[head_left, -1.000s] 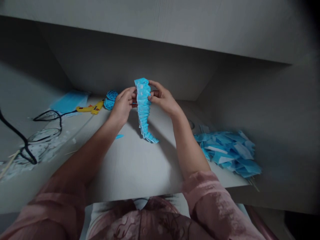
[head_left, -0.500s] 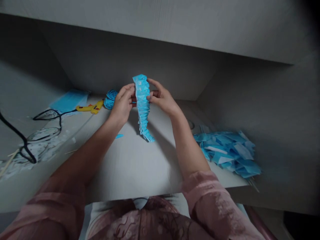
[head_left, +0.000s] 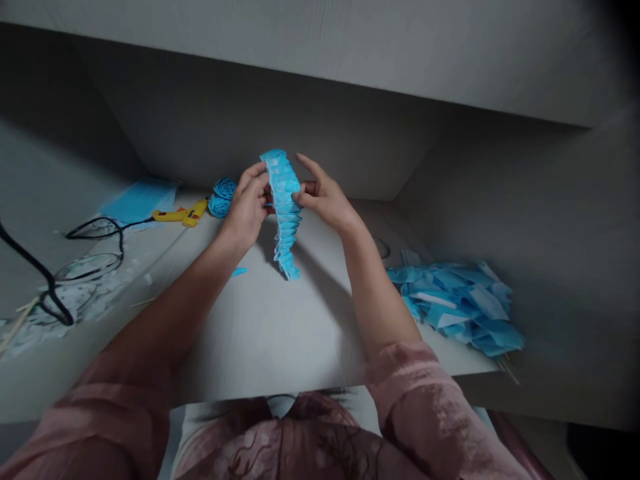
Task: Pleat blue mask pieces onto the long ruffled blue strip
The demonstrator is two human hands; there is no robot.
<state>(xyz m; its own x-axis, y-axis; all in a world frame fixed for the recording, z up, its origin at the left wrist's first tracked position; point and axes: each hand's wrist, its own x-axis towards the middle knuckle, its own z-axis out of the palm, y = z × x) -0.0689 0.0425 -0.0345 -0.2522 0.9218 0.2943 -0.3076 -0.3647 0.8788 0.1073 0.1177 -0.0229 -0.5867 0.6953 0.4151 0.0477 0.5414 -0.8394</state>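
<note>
A pleated light-blue strip, with a pale edge along its left side, hangs upright above the table. My left hand grips the strip's left edge near the top, some of its fingers hidden behind it. On the right side, my right hand pinches the strip between thumb and bent fingers, the index finger raised clear of it. Blue rolled rosettes sit just behind my left wrist. Below my left hand, a small blue scrap lies on the table.
A yellow glue gun with a looping black cord rests on the left, before a flat blue sheet. White scraps are strewn at the left. A heap of blue pieces lies on the right. A shelf board overhangs the back.
The strip's top has tilted left and its lower end has swung slightly left. My right index finger has lifted off the strip; my left fingers have shifted up its edge.
</note>
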